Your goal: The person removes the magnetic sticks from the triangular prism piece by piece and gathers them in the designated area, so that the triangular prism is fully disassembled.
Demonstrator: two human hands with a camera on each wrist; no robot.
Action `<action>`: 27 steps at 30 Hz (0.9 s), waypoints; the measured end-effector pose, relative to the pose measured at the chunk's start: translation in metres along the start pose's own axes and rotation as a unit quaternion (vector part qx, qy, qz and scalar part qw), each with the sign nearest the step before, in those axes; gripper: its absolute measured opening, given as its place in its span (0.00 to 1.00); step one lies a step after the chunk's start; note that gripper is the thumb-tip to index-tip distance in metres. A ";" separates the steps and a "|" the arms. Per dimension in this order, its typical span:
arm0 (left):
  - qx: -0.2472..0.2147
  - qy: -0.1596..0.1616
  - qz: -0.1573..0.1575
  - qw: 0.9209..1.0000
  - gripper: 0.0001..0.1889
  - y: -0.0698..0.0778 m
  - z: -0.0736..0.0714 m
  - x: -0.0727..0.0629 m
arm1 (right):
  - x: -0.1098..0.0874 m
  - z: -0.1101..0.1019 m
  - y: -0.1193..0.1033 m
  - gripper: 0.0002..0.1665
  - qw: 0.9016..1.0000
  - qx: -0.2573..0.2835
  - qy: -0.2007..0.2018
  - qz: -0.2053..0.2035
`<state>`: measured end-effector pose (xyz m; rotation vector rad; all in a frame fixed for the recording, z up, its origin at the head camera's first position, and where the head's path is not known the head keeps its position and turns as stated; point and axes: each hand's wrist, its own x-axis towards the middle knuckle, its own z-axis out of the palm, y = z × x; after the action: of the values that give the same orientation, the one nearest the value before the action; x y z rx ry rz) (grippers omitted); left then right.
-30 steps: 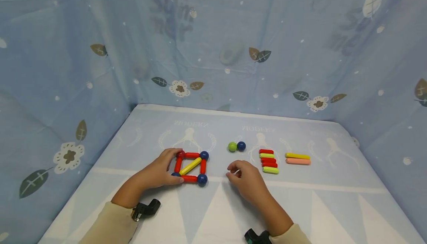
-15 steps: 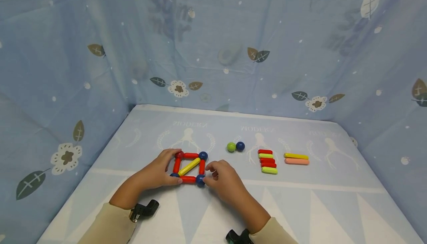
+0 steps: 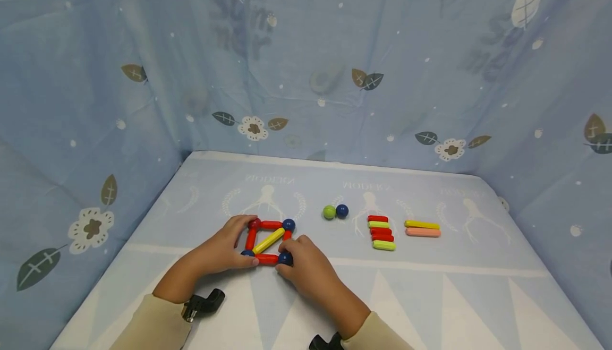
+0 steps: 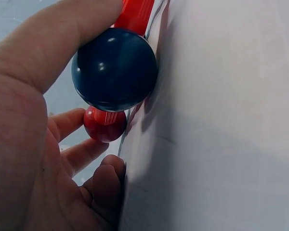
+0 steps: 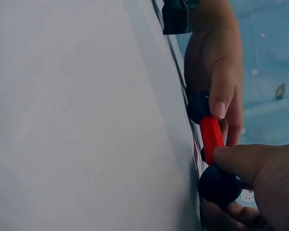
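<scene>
A flat square of red magnetic rods point(image 3: 271, 225) with balls at its corners lies on the table, and a yellow rod point(image 3: 269, 240) runs diagonally across it. My left hand point(image 3: 217, 252) grips its left side. The thumb lies by the near-left blue ball point(image 4: 114, 70), and fingers touch the red ball point(image 4: 105, 124) at the far-left corner. At the near-right corner, my right hand point(image 3: 313, 270) pinches the blue ball point(image 5: 220, 185), its thumb reaching onto the near red rod point(image 5: 212, 137). Another blue ball point(image 3: 289, 224) marks the far-right corner. The right fingers partly hide the right-hand rod.
Behind the right hand, a green ball point(image 3: 329, 212) and a loose blue ball point(image 3: 342, 211) sit side by side. Farther right lie a row of short red and lime rods point(image 3: 381, 231), then a long yellow rod point(image 3: 422, 224) beside an orange one point(image 3: 423, 232). Patterned cloth point(image 3: 306, 95) walls the table.
My right hand has come left from beside the short rods to the square's near-right ball and taken hold of it. The left hand has kept its grip on the left side.
</scene>
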<state>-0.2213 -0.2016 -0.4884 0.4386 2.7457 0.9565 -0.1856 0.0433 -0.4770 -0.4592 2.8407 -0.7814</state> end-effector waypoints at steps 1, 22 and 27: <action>0.000 0.000 0.001 1.000 0.56 0.000 0.000 0.000 | 0.000 0.001 -0.001 0.20 1.000 -0.008 0.001 -0.002; -0.002 -0.002 0.011 1.000 0.55 -0.001 -0.003 -0.001 | -0.001 -0.003 0.006 0.15 0.999 -0.017 -0.017 -0.048; -0.004 -0.004 0.004 1.000 0.55 -0.001 -0.002 0.000 | 0.001 -0.006 0.014 0.14 0.998 0.025 -0.034 -0.040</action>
<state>-0.2219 -0.2030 -0.4878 0.4523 2.7339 0.9637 -0.1911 0.0575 -0.4797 -0.5845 2.7470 -0.8333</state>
